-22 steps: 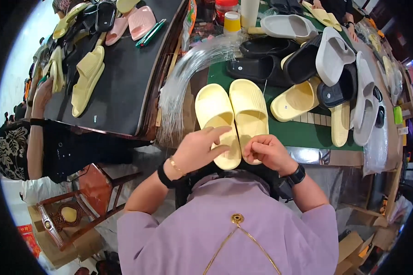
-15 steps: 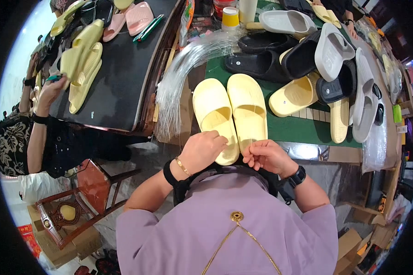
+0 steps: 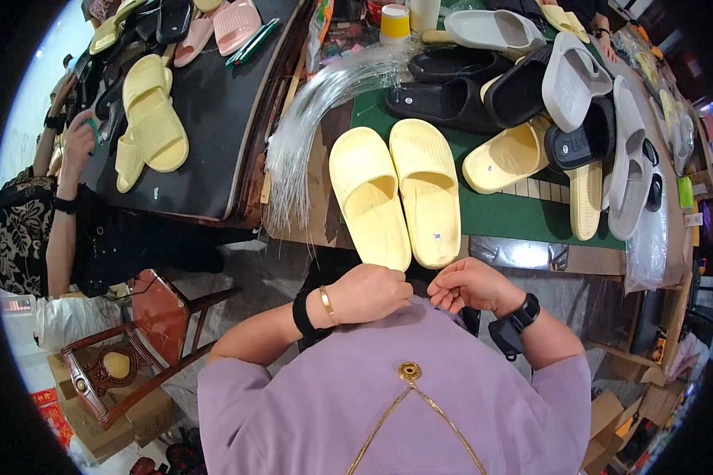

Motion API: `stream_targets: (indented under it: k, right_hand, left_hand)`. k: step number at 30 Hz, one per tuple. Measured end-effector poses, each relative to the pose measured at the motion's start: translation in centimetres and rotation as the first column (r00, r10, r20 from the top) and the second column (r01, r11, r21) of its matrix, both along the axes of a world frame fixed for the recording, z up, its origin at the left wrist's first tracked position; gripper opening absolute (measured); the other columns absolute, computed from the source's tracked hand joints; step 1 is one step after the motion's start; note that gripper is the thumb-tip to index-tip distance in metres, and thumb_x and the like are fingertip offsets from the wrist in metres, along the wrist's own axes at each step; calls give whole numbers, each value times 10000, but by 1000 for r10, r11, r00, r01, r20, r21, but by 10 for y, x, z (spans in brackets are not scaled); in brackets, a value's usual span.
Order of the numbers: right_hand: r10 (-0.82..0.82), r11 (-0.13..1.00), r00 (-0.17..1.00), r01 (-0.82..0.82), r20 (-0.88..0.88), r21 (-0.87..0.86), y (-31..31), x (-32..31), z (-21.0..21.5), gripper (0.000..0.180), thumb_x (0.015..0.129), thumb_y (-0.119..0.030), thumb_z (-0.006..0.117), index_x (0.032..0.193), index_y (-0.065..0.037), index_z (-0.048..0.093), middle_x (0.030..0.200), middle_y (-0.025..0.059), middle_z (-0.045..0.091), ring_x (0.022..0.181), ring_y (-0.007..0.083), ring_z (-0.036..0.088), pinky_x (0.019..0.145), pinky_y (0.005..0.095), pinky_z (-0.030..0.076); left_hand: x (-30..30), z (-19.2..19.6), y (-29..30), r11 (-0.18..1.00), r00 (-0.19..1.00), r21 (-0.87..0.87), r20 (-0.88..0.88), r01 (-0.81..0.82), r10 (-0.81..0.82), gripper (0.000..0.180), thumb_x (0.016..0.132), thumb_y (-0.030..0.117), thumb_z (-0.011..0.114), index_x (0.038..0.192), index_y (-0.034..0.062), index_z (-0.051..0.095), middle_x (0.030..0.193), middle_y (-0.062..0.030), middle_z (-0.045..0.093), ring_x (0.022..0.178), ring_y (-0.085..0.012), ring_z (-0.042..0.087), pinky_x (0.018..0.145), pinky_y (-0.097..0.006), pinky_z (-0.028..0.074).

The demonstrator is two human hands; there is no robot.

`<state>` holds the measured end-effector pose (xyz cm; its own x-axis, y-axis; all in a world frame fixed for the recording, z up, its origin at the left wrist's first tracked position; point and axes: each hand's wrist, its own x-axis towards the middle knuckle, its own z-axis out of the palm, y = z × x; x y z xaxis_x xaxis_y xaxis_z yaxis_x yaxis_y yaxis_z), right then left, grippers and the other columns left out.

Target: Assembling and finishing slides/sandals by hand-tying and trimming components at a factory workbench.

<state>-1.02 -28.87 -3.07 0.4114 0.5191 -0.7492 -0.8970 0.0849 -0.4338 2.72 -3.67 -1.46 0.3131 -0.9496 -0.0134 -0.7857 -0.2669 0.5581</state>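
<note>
The left hand and right hand have drawn back to the yellow slides' heels, fingers curled, any grasp unclear; the pair lies on the green-topped table, a wooden chair leftward.

1. Two yellow slippers lie directly before the person.
2. The person has one left hand and one right hand.
3. Two pink slippers show.
4. One wooden chair stands.
5. One yellow-and-white cup.
6. One gold bracelet.
7. One black watch.
</note>
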Motion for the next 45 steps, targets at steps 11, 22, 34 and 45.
stream_targets:
  k: [11, 22, 34, 45]
  right_hand:
    - [26, 983, 971, 19, 238, -184, 26, 65, 21, 206, 910, -180, 604, 860, 5, 679, 761, 57, 673, 598, 111, 630, 553, 237, 545]
    - [-363, 897, 798, 439, 480, -51, 38, 85, 2, 413, 933, -70, 493, 1308, 99, 457, 1067, 147, 644, 841, 164, 652, 769, 263, 548]
    - [452, 506, 279, 702, 847, -502, 25, 155, 19, 188, 850, -177, 587, 866, -11, 673, 853, 208, 665, 796, 390, 641, 696, 437, 512]
    - [689, 291, 495, 480, 529, -828, 55, 212, -11, 287, 768, -265, 643, 867, -9, 726, 922, 225, 694, 889, 391, 673, 779, 470, 534]
  left_hand:
    - [43, -8, -4, 883, 851, 0, 267, -470, 453, 121, 837, 185, 630, 768, 86, 646, 717, -90, 602, 655, -284, 639, 588, -394, 520]
    - [68, -10, 8, 591, 653, -364, -67, -720, 755, 154, 827, 127, 680, 958, 47, 667, 829, -136, 659, 701, -286, 659, 635, -373, 526]
    - [167, -34, 47, 353, 344, -68, 113, -933, 932, 345, 850, 337, 642, 877, -2, 700, 792, -222, 680, 771, -378, 681, 705, -445, 540]
    - [174, -43, 31, 343, 367, 168, 141, -924, 920, 294, 821, 309, 657, 917, 37, 710, 967, -223, 691, 915, -390, 674, 796, -476, 551]
